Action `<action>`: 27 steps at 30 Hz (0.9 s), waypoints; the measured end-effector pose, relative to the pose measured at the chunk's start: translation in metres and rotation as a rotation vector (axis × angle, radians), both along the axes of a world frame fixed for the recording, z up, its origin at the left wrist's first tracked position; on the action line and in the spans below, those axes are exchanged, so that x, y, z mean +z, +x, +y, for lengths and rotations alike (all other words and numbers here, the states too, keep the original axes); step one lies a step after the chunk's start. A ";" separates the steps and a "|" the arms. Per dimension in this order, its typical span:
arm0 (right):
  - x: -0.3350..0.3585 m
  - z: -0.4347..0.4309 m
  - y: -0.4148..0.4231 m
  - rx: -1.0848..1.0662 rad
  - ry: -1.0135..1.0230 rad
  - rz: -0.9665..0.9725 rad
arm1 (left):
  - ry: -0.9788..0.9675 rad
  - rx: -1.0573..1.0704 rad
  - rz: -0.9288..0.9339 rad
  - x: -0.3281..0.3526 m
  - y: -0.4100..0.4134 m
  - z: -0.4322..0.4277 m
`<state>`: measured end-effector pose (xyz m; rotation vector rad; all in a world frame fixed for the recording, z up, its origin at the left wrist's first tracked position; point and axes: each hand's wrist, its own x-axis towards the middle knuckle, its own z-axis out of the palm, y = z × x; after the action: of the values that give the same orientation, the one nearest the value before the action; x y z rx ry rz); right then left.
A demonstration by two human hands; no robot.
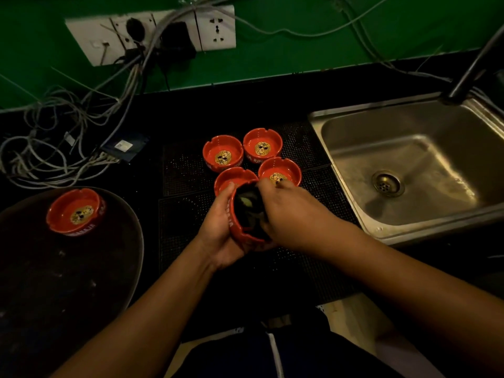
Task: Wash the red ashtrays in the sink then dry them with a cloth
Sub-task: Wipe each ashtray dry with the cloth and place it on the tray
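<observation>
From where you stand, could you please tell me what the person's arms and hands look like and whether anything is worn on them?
Both forearms are bare up to the picture's lower edge: no sleeves show. The left hand and right hand wear no gloves, and I see no watch, bracelet or ring, though the light is dim.

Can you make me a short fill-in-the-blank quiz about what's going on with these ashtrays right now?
1. The left hand holds a red ashtray while the right hand presses a dark ____ into it.
2. Next to the sink, ____ ashtrays sit grouped on the mat.
3. A single ashtray rests on the round dark ____ at the left.
4. The metal sink lies to the person's ____.

Missing words: cloth; four; tray; right
</observation>
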<state>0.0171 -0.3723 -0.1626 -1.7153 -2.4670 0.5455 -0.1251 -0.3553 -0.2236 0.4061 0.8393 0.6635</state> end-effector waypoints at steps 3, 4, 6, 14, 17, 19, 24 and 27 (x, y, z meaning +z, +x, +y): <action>0.000 0.003 -0.003 -0.045 -0.013 -0.120 | 0.059 -0.007 0.026 0.004 0.000 0.005; -0.001 0.004 -0.004 -0.062 -0.071 -0.131 | 0.065 -0.005 0.048 0.004 0.001 0.006; 0.001 0.009 -0.003 -0.137 -0.299 -0.022 | 0.068 0.023 0.072 0.002 0.004 0.006; -0.003 0.011 -0.010 -0.446 -0.692 0.982 | 0.072 0.101 -0.006 0.000 0.010 0.004; -0.005 0.010 -0.011 -0.360 -0.529 0.844 | 0.053 0.077 0.002 -0.001 0.009 0.002; -0.003 0.009 -0.003 -0.211 -0.476 0.583 | 0.066 0.085 -0.021 -0.001 0.004 0.002; 0.002 0.005 0.002 -0.265 -0.309 0.214 | 0.053 0.015 0.009 -0.003 -0.001 -0.001; 0.006 -0.002 -0.008 -0.131 -0.320 0.324 | 0.015 0.014 0.018 -0.005 0.003 -0.002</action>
<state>0.0087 -0.3745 -0.1568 -1.7085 -2.1136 1.1521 -0.1223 -0.3569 -0.2284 0.4200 0.8550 0.6801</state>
